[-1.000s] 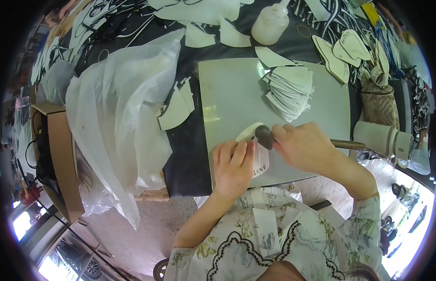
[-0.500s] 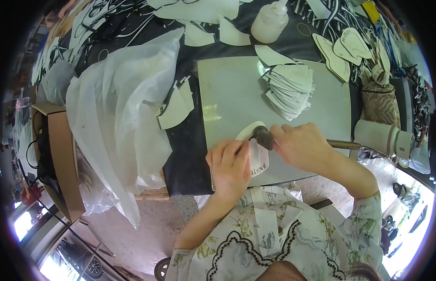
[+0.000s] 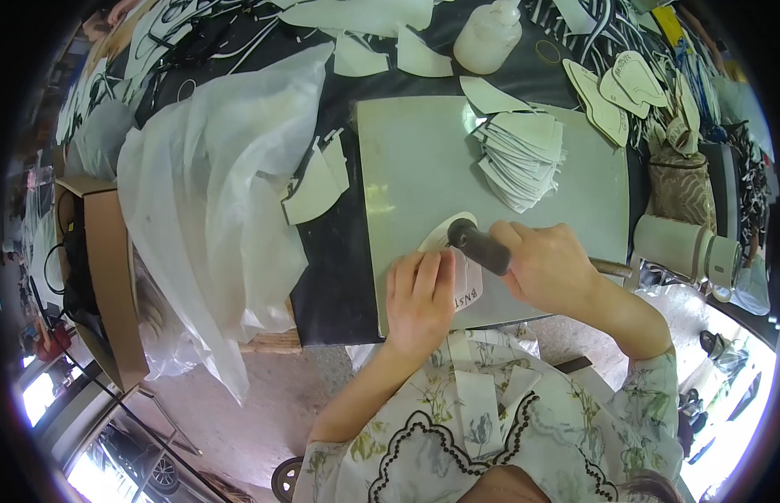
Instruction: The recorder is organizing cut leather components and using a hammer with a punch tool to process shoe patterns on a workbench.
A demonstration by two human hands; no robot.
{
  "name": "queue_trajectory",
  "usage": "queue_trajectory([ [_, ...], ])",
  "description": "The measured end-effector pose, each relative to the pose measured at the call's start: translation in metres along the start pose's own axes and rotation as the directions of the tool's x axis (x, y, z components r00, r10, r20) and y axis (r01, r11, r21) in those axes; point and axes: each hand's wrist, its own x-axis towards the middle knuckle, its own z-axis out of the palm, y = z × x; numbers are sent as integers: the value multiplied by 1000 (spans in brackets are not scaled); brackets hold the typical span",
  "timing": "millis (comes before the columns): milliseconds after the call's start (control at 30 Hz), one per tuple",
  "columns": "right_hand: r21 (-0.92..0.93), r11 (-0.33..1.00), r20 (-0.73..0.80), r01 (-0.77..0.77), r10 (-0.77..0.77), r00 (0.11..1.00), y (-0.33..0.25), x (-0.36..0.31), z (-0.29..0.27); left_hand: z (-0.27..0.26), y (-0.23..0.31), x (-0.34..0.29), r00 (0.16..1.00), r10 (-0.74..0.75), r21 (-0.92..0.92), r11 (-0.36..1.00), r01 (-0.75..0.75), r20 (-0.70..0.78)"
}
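My right hand (image 3: 553, 267) is closed round a hammer with a dark head (image 3: 482, 246) and a long handle (image 3: 610, 267) that sticks out to the right. The hammer's head rests on or just over the upper part of a white, round-topped shoe-part piece (image 3: 468, 282) with dark marks on it. My left hand (image 3: 422, 298) lies on the left side of this piece, fingers stretched out and side by side; its thumb is hidden. Both hands are over the near part of a grey board (image 3: 423, 159). Farther back on the board is a fanned stack of white cut pieces (image 3: 521, 159).
A milky plastic bottle (image 3: 488, 40) stands behind the board. At the right are white templates (image 3: 597, 101) and a white cylindrical machine part (image 3: 675, 251). A clear plastic sheet (image 3: 222, 193), loose white pieces (image 3: 320, 186) and a cardboard box (image 3: 113, 277) are at the left.
My right hand has turned the hammer, so more of its dark head shows, pointing up and left. The left fingers have straightened and moved slightly right on the white piece.
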Motion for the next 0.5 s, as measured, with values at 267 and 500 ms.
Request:
queue_trajectory([
  [267,-60,996,99,-72,78,992,-4,3,5,-8,-1,0,984,-179,-180,968,172,-20],
  [500,-60,996,95,-60,66,993,-3,4,9,-8,-5,-1,987,-160,-201,968,151,-30],
])
